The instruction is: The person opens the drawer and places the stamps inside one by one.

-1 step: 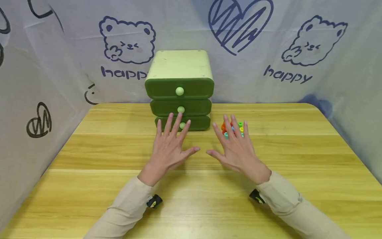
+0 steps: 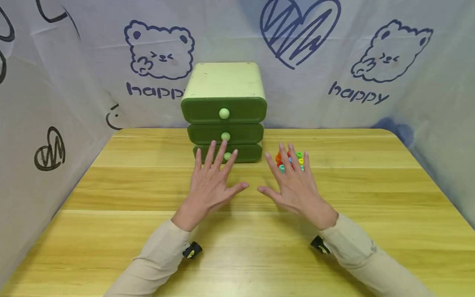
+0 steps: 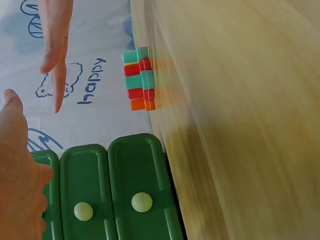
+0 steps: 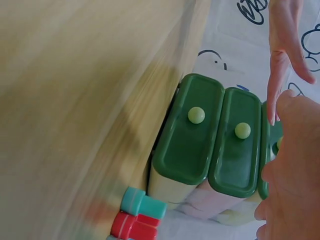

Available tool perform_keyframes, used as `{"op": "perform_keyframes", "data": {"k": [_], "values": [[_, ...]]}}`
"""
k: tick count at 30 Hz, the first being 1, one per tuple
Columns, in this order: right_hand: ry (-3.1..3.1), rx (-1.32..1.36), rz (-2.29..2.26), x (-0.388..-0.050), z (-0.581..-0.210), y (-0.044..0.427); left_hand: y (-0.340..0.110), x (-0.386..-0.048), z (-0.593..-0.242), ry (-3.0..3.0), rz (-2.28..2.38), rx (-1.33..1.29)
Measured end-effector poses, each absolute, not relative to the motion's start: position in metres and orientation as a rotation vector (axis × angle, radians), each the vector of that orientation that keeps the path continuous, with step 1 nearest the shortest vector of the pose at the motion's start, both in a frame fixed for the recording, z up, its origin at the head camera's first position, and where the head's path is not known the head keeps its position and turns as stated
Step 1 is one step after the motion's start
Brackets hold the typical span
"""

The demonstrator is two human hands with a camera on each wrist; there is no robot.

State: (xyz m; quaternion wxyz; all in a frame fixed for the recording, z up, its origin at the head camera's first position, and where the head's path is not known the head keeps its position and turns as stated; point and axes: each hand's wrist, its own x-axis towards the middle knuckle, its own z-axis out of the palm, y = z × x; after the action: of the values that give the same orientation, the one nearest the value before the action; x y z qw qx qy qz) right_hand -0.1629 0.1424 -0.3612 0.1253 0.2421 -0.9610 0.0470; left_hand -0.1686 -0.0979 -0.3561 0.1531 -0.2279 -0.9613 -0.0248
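Fingers spread, the left hand hovers in front of the green drawer unit, whose three drawers with round knobs are all closed. The right hand, also spread flat and holding nothing, is level with it on the right. Partly hidden behind the right fingers is a cluster of small colourful pieces. In the left wrist view the pieces stand on the table beside the drawers. The right wrist view shows teal and red pieces near the unit's lower corner.
The wooden table reaches back to a pale cloth with bear and heart drawings. More cloth hangs at the left and right sides. A small black item sits under each sleeve near the wrist.
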Motion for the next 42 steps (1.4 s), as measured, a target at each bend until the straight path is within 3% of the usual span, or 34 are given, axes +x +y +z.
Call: {"op": "perform_keyframes", "data": {"k": [17,25,42], "values": [[-2.807,0.716,0.050,-0.167,-0.363,0.148,-0.104,-0.168,-0.357,-2.764,-0.126,-0.641],[-2.848,0.660,0.248,-0.172,-0.352,0.142,-0.118,-0.176,-0.346,-2.626,-0.382,-0.619],[-2.755,0.647,0.806,-0.207,-0.315,0.107,-0.151,-0.231,-0.275,-2.369,-1.064,-0.382]]}}
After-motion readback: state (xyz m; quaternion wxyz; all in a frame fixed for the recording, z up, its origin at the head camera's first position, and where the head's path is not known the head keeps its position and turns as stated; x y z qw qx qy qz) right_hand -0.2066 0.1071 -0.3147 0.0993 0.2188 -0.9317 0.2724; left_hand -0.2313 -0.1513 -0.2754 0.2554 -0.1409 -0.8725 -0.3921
